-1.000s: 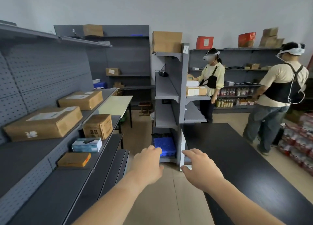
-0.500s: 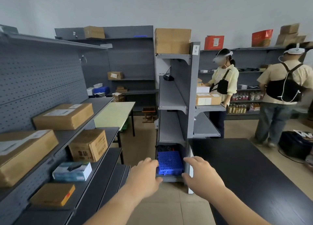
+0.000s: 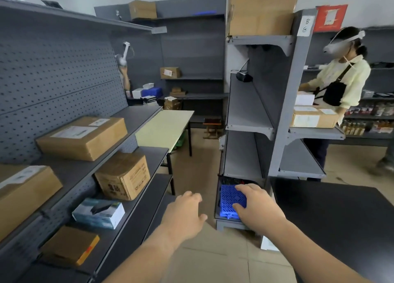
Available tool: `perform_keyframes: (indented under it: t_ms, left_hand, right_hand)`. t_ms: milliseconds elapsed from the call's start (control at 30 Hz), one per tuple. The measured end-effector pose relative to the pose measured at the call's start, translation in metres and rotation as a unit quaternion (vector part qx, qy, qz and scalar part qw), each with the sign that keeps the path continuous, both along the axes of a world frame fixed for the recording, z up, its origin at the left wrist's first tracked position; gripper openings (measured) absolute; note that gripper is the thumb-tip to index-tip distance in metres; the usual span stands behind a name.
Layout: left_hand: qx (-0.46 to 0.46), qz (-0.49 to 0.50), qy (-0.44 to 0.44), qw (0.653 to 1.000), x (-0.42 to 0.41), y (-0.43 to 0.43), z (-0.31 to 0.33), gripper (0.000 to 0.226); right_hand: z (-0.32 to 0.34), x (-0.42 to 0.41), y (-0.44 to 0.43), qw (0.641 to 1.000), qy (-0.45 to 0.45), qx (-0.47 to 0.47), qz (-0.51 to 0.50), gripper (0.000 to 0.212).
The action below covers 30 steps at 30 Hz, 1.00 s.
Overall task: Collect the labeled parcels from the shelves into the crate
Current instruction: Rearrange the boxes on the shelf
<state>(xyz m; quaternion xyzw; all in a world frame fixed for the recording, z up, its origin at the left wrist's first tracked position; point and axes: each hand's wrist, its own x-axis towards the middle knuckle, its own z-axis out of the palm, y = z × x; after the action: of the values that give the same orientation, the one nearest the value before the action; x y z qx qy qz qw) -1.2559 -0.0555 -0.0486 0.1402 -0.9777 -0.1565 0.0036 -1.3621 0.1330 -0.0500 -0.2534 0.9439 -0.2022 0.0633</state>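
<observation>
A blue plastic crate [image 3: 231, 201] lies on the bottom level of the grey middle shelf unit [image 3: 283, 103]. My right hand [image 3: 259, 204] reaches out in front of it, fingers spread, holding nothing. My left hand [image 3: 184, 215] hovers to the left over the aisle, also empty with fingers apart. On the left shelves [image 3: 136, 167] sit labeled parcels: a flat brown box [image 3: 82, 136], a large box [image 3: 25, 194] at the edge, a cube carton [image 3: 123, 176], a white-teal box [image 3: 99, 213] and a small orange-edged box [image 3: 70, 247].
A black table [image 3: 332, 223] fills the lower right. A pale green table [image 3: 165, 127] stands down the aisle. A person [image 3: 339, 84] in a headset handles boxes behind the middle shelf unit. More cartons sit on the back shelves and on top of the unit.
I have moved forward down the aisle. The blue crate and middle shelf unit are much closer, and my right hand now overlaps the crate. Both hands stay empty.
</observation>
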Motion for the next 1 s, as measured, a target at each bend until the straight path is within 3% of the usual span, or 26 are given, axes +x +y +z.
perform_keyframes:
  t_ms: [333,567,767,1000]
  left_hand:
    - [0.07,0.093,0.031,0.993,-0.088,-0.13,-0.044,0.036]
    - [0.113,0.227,-0.009,0.967,-0.043,-0.219,-0.095,0.032]
    - [0.139,0.41,-0.039,0.9,0.052,-0.264,-0.148,0.03]
    - [0.18,0.6,-0.048,0.778,0.116,-0.259,-0.188,0.039]
  right_hand:
    - [-0.011,-0.094,-0.144,0.996,0.024,0.051,0.073,0.055]
    - [-0.063,-0.097,-0.277,0.971,-0.004,0.106,0.216,0.055]
    - [-0.113,-0.045,-0.388,0.903,-0.04,0.133,0.407,0.057]
    - [-0.165,0.008,-0.468,0.81,-0.059,0.143,0.566,0.058]
